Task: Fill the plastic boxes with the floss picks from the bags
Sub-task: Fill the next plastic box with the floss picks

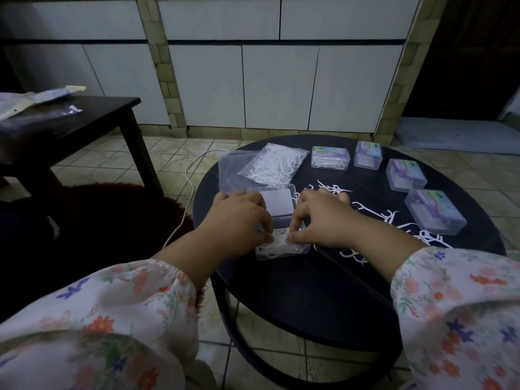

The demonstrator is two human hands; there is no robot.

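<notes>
An open clear plastic box [281, 250] lies on the round dark table [323, 291], its lid [277, 205] raised at the back. White floss picks fill its base. My left hand [239, 218] and my right hand [323, 218] sit over the box, fingers curled down, pinching picks inside it. A clear bag of floss picks [274, 164] lies just behind, on top of an empty-looking bag [229, 170]. Loose floss picks [388, 220] are scattered to the right of my right hand.
Several closed boxes with purple labels stand in an arc at the back right: [330, 158], [368, 154], [406, 175], [434, 211]. A dark side table [70, 128] with bags stands at the left. A white cable [188, 175] runs across the tiled floor.
</notes>
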